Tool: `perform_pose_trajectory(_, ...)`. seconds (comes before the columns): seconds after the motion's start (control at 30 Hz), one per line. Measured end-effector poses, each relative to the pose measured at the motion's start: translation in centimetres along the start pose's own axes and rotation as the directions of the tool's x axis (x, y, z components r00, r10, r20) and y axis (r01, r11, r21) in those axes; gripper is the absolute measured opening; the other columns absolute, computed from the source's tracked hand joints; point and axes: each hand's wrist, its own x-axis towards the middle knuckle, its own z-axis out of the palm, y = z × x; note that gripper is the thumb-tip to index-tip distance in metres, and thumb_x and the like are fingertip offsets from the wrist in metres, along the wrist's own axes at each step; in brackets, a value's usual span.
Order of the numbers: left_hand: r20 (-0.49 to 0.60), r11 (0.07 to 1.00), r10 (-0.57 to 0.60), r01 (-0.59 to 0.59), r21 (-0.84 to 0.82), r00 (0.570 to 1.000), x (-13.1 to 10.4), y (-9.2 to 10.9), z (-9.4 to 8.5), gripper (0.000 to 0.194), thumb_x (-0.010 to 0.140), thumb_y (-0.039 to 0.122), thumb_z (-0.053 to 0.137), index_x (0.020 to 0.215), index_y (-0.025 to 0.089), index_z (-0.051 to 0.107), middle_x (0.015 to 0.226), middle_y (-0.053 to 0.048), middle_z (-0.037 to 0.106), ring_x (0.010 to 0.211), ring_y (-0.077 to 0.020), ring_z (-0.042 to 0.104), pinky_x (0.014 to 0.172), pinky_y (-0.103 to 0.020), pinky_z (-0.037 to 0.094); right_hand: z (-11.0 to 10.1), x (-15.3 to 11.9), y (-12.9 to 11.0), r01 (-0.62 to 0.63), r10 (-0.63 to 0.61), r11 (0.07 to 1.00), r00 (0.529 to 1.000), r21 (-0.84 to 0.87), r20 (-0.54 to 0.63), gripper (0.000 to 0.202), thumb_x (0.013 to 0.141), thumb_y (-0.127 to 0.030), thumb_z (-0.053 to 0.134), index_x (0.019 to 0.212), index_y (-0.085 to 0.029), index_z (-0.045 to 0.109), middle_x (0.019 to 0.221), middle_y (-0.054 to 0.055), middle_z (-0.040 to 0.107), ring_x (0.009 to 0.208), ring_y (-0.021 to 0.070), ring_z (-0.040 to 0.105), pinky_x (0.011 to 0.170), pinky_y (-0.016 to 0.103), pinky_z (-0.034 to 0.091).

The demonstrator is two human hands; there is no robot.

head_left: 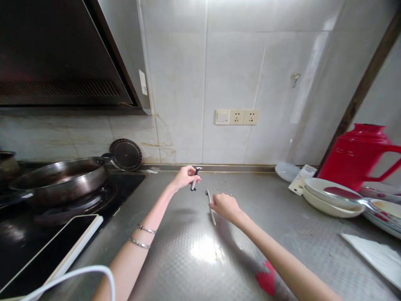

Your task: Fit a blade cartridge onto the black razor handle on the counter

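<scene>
Pinching a small tool (193,184) is the left hand (186,177); the right hand (226,206) holds a white stick (212,214).

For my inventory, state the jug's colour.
The jug is red; the head view shows it best.

The cooktop (14,236) lies at the countertop's (175,259) left, a pan (62,177) on it, a disc (125,154) behind by the wall (178,83), near the cooktop's back right corner. A phone (56,251) is before the pan. Midway, toward the countertop's back edge, an implement (194,179) is in the left hand (185,177); right of it and nearer the front, a stick (211,215) is at the right hand's (226,205) fingers. At the right, stacked bowls (328,209) stand before a jug (354,156), a ladle (343,193) on top, a card (302,179) at their left, a sheet (374,257) in front.
</scene>
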Motion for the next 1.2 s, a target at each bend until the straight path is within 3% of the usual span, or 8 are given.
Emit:
perform_pose_trajectory(0.43,0.034,0.999,0.011,-0.010,-0.034,0.999,-0.2,0.7,-0.3,0.027,0.065,0.025,0.070,0.074,0.014,0.046,0.069,-0.006,0.067,0.064,-0.0180,0.065,0.051,-0.025,0.048,0.9,0.7,-3.0,-0.038,0.045,0.998,0.989,-0.054,0.144,0.029,0.079,-0.013,0.044,0.095,-0.009,0.068,0.096,0.024,0.066,0.090,0.0309,0.064,0.070,0.040,0.050)
perform_pose_trajectory(0.53,0.046,1.000,0.022,-0.023,0.007,0.999,-0.5,1.2,-0.5,0.027,0.064,0.025,0.069,0.075,0.014,0.047,0.069,-0.007,0.067,0.064,-0.0184,0.065,0.050,-0.024,0.047,-0.5,0.9,-2.2,-0.030,0.033,0.999,0.983,-0.016,0.182,0.027,0.075,-0.016,0.048,0.090,-0.010,0.069,0.091,0.020,0.069,0.085,0.0290,0.066,0.068,0.037,0.051)
perform_pose_trajectory(0.63,0.069,0.996,0.060,-0.064,0.054,0.996,-0.9,2.1,-0.6,0.026,0.064,0.025,0.069,0.073,0.014,0.047,0.067,-0.007,0.066,0.064,-0.0179,0.064,0.051,-0.024,0.046,-3.2,0.9,0.1,-0.009,-0.006,0.998,0.969,0.062,0.245,0.027,0.076,-0.019,0.045,0.070,-0.010,0.070,0.068,0.014,0.070,0.063,0.0206,0.067,0.055,0.026,0.050)
perform_pose_trajectory(0.7,0.090,0.993,0.086,-0.093,0.078,0.992,-1.2,2.7,-0.7,0.026,0.064,0.025,0.068,0.072,0.014,0.046,0.067,-0.006,0.066,0.065,-0.0174,0.064,0.053,-0.024,0.046,-5.2,0.9,2.2,-0.012,-0.050,0.975,0.962,0.223,0.269,0.032,0.079,-0.020,0.040,0.064,-0.009,0.066,0.064,0.013,0.069,0.051,0.0156,0.064,0.047,0.021,0.047)
perform_pose_trajectory(0.77,0.102,0.987,0.106,-0.117,0.108,0.989,-1.5,3.0,-0.8,0.026,0.065,0.025,0.068,0.072,0.015,0.045,0.069,-0.006,0.066,0.066,-0.0168,0.064,0.056,-0.024,0.046,-7.0,0.9,4.6,-0.003,-0.091,0.909,0.974,0.418,0.205,0.033,0.082,-0.025,0.039,0.070,-0.008,0.065,0.064,0.012,0.068,0.050,0.0142,0.062,0.045,0.020,0.046)
perform_pose_trajectory(0.83,0.102,0.979,0.129,-0.142,0.144,0.986,-1.6,3.2,-0.8,0.023,0.067,0.024,0.066,0.073,0.015,0.045,0.072,-0.006,0.067,0.070,-0.0163,0.064,0.058,-0.024,0.045,-8.5,0.9,6.7,0.118,-0.140,0.866,0.990,0.486,0.007,0.031,0.083,-0.028,0.040,0.081,-0.010,0.065,0.066,0.009,0.068,0.054,0.0139,0.062,0.049,0.021,0.047)
perform_pose_trajectory(0.97,0.066,0.971,0.163,-0.172,0.163,0.984,-1.4,2.8,-0.6,0.018,0.069,0.019,0.064,0.081,0.014,0.051,0.081,-0.007,0.068,0.074,-0.0146,0.063,0.061,-0.022,0.045,-10.1,0.9,8.8,0.323,-0.162,0.837,0.917,0.441,-0.364,0.035,0.085,-0.031,0.041,0.108,-0.016,0.063,0.078,0.005,0.069,0.065,0.0151,0.061,0.062,0.025,0.048)
perform_pose_trajectory(1.2,0.056,0.955,0.235,-0.241,0.171,0.970,-0.6,1.8,0.2,0.017,0.070,0.021,0.063,0.082,0.010,0.067,0.084,-0.006,0.069,0.078,-0.0154,0.061,0.076,-0.026,0.045,-11.6,-0.1,6.6,0.482,-0.243,0.753,0.836,0.448,-0.491,0.035,0.085,-0.036,0.047,0.109,-0.019,0.065,0.091,0.007,0.070,0.081,0.0181,0.062,0.076,0.027,0.047)
